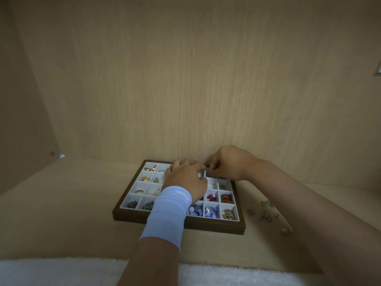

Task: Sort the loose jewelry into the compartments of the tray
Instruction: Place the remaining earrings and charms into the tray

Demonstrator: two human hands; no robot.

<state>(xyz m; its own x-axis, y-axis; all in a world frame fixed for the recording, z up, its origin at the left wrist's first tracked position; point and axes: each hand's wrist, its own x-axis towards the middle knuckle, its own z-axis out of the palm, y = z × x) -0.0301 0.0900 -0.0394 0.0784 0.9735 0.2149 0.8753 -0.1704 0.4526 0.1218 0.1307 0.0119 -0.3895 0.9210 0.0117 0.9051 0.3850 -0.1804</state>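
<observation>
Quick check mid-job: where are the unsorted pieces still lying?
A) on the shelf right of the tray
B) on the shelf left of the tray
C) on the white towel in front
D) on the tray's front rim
A: the loose pieces lie scattered on the wooden shelf just right of the tray, while the right hand appears to pinch a small dark piece at the tray's far edge.
</observation>
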